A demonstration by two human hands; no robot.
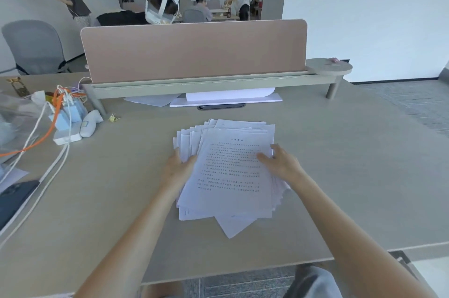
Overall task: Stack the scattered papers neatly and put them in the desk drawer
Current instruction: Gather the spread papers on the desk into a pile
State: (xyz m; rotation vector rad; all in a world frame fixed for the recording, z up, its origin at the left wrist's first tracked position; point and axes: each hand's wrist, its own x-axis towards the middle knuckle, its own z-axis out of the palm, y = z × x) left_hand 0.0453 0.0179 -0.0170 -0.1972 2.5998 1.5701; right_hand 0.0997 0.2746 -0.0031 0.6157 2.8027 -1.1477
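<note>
A loose pile of white printed papers lies fanned out in the middle of the beige desk, its sheets askew and one corner poking out toward me. My left hand grips the pile's left edge, fingers tucked under the top sheets. My right hand rests on the pile's right side, thumb on the top page. No drawer is in view.
A pink divider screen on a raised shelf closes the desk's far side; more white sheets lie under it. At left sit chargers with white and orange cables and a dark phone. Several people work beyond the divider.
</note>
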